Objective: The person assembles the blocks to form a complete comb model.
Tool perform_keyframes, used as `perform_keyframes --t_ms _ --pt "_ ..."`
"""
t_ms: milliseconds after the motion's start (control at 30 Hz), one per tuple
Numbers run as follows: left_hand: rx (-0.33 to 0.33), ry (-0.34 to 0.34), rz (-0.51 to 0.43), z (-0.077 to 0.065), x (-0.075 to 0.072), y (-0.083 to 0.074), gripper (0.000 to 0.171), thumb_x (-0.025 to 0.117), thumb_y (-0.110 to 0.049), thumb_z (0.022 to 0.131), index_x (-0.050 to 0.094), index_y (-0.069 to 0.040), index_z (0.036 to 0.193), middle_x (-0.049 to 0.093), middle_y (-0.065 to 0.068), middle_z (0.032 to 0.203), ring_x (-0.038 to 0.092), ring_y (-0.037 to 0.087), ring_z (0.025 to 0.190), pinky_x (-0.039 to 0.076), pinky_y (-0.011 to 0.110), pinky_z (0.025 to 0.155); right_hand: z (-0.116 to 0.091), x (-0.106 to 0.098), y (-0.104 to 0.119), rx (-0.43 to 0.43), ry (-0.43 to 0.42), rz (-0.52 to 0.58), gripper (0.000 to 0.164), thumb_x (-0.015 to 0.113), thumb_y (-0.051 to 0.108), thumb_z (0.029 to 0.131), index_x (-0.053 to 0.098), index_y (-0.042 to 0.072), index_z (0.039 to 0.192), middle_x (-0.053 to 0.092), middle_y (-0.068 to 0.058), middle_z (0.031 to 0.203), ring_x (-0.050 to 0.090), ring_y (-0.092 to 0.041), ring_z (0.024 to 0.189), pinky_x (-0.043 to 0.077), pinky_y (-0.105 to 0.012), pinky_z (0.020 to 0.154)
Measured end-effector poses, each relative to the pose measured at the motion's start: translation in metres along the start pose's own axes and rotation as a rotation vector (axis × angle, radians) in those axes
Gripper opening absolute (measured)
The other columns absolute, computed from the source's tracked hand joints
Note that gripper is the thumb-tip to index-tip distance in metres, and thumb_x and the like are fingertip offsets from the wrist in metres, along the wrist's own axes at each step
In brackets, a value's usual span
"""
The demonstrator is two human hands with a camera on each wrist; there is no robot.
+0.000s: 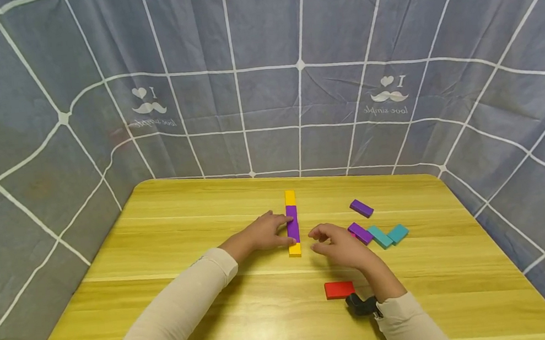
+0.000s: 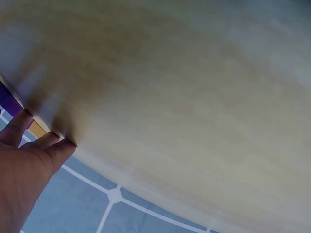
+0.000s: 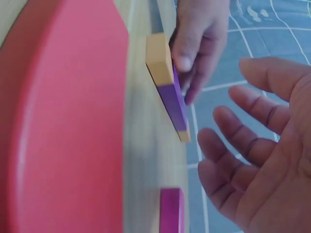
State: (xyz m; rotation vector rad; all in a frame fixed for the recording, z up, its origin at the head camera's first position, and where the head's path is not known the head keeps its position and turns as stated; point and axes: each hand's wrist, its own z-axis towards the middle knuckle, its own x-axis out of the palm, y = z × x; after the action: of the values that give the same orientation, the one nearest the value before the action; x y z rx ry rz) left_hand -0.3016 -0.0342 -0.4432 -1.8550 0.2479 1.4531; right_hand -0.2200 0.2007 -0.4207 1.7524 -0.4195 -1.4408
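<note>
A straight row of blocks lies on the wooden table, with a purple stretch [image 1: 292, 224] between a yellow-orange block [image 1: 290, 197] at the far end and another yellow-orange block [image 1: 295, 251] at the near end. My left hand [image 1: 265, 233] reaches in from the left, and its thumb and index fingertips touch the purple part. In the right wrist view, the left hand [image 3: 201, 43] lies along the row's far side. My right hand [image 1: 342, 245] is held apart from the row, to its right. Its fingers [image 3: 243, 131] are loosely bent with nothing between them.
Right of the row lie a purple block [image 1: 362, 208], another purple block [image 1: 360, 233] over a mostly hidden pink piece, and two teal blocks [image 1: 380, 237]. A red block [image 1: 339, 290] lies below the right hand, beside a black wrist mount [image 1: 361, 304]. Grey gridded curtain [image 1: 265, 99] surrounds the table.
</note>
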Motion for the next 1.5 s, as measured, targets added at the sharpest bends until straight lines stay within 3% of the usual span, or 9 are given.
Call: perform_keyframes --t_ms 400,833,1067,1167,1500 --pt "-0.032 0.010 0.024 0.000 0.001 -0.001 0.077 0.067 -0.054 0.090 0.045 -0.011 0.150 0.046 0.012 0.150 0.032 0.039 0.143 0.021 0.047 0.118 -0.022 -0.023 -0.020 -0.064 0.010 -0.014 0.026 0.063 0.012 0.097 0.063 -0.001 0.119 0.064 -0.016 0.119 0.058 -0.030 0.110 0.047 -0.051 0.095" --pt "-0.050 0.016 0.077 0.000 0.002 -0.003 0.077 0.066 -0.056 0.089 0.045 -0.015 0.151 0.046 0.012 0.150 0.034 0.036 0.142 0.026 0.046 0.116 -0.063 -0.029 -0.035 -0.077 0.187 0.056 0.030 0.064 0.014 0.097 0.060 0.003 0.125 0.061 -0.010 0.121 0.055 -0.031 0.111 0.049 -0.033 0.088" --pt "-0.051 0.006 0.112 0.001 0.003 -0.002 0.077 0.064 -0.059 0.089 0.045 -0.019 0.151 0.045 0.009 0.150 0.035 0.035 0.141 0.028 0.047 0.115 -0.072 -0.029 -0.038 -0.060 0.298 0.038 0.033 0.066 0.015 0.095 0.060 0.007 0.127 0.062 -0.005 0.124 0.057 -0.029 0.115 0.048 -0.040 0.096" --pt "-0.053 0.001 0.133 0.000 0.003 -0.002 0.077 0.063 -0.061 0.088 0.045 -0.020 0.151 0.045 0.008 0.150 0.035 0.035 0.141 0.030 0.048 0.114 -0.072 -0.027 -0.038 -0.057 0.339 0.052 0.033 0.067 0.013 0.094 0.060 0.009 0.127 0.062 -0.004 0.126 0.057 -0.027 0.119 0.047 -0.037 0.099" --pt "-0.055 0.004 0.149 -0.002 0.001 -0.005 0.078 0.061 -0.063 0.088 0.044 -0.021 0.152 0.045 0.008 0.151 0.036 0.035 0.141 0.032 0.051 0.112 -0.066 -0.021 -0.034 -0.084 0.353 -0.009 0.027 0.068 0.010 0.093 0.064 0.013 0.120 0.060 0.003 0.100 0.054 -0.016 0.091 0.047 -0.028 0.081"
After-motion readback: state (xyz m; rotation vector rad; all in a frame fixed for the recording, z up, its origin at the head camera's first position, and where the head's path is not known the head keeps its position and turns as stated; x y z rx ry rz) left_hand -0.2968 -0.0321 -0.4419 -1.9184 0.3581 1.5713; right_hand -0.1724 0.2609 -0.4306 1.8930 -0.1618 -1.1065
